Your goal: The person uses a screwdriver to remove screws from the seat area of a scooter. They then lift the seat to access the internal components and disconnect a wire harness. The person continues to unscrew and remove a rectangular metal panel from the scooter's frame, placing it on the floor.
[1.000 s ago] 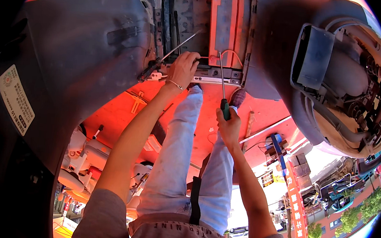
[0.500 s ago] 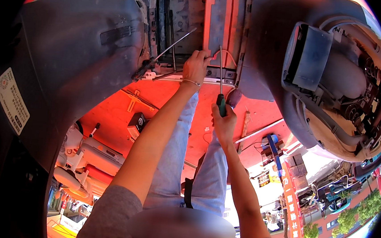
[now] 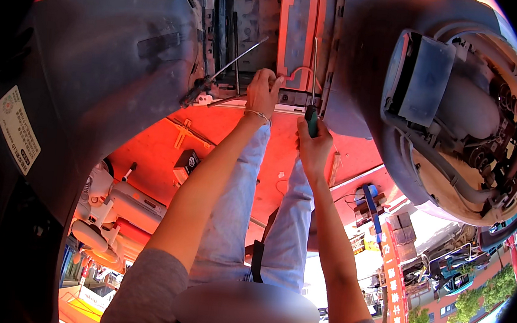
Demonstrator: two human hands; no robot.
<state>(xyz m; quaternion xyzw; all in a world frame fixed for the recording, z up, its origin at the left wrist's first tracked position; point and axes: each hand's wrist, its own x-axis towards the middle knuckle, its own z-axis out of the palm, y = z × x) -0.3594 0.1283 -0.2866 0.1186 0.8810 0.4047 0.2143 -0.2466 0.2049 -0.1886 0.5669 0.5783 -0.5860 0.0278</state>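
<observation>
My left hand (image 3: 262,94) is at the near edge of an opened compartment (image 3: 254,21), thumb and fingers pinched on the end of a thin red wire (image 3: 305,70). The wire loops to the right in front of a grey battery-like block (image 3: 297,31) with red edges. My right hand (image 3: 315,146) is closed round the dark green handle of a long screwdriver (image 3: 314,75). Its shaft points away from me, over the right side of the block. A second screwdriver (image 3: 237,58), dark-handled, leans across the compartment's left side, near my left hand.
Dark plastic body panels (image 3: 109,46) flank the compartment. On the right, an exposed round assembly (image 3: 469,105) has a grey cover. Below, the red floor (image 3: 224,136) holds a small black box (image 3: 186,167) and an orange tool (image 3: 183,134). A parked scooter (image 3: 136,206) stands to the left.
My right hand has moved slightly forward and right, bringing the green-handled screwdriver farther in and more upright in view. My left hand has shifted slightly left, staying by the wire.
</observation>
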